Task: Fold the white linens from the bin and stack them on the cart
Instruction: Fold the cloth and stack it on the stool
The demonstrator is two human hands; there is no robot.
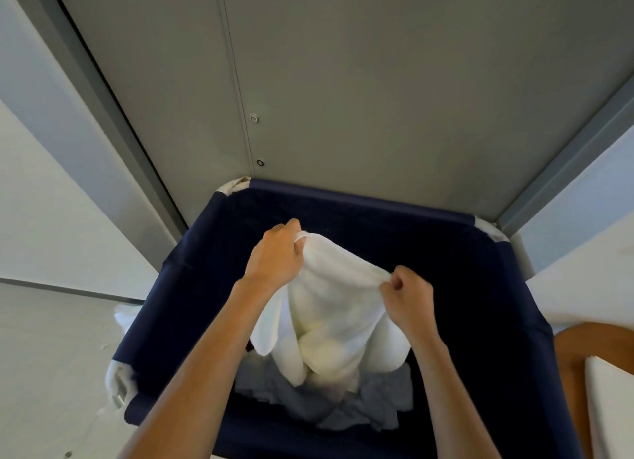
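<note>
Head view, Annotator: your left hand (274, 256) was clenched on the top edge of the white towel (336, 307), and your right hand (408, 297) pinched the same edge further along. The towel hung bunched between them, lifted over the navy bin (480, 270), with its lower end down among the crumpled linens (377, 403) at the bottom.

Reviewer: Agreed. My judgement — you were at the pick-up-and-spread step, with no fold made yet. To do it well you needed to slide both grips out to the true corners and pull that edge taut. Then lift until the tail cleared the pile, and shake so the bunched middle dropped flat.

Annotator: Cart? A brown surface (569, 355) with something white and flat (610, 407) on it sat just right of the bin. Couldn't tell if that was your cart.

Reviewer: Writing, brands, labels — none was readable on the towel, the bin or the grey panel (377, 81) behind.
</note>
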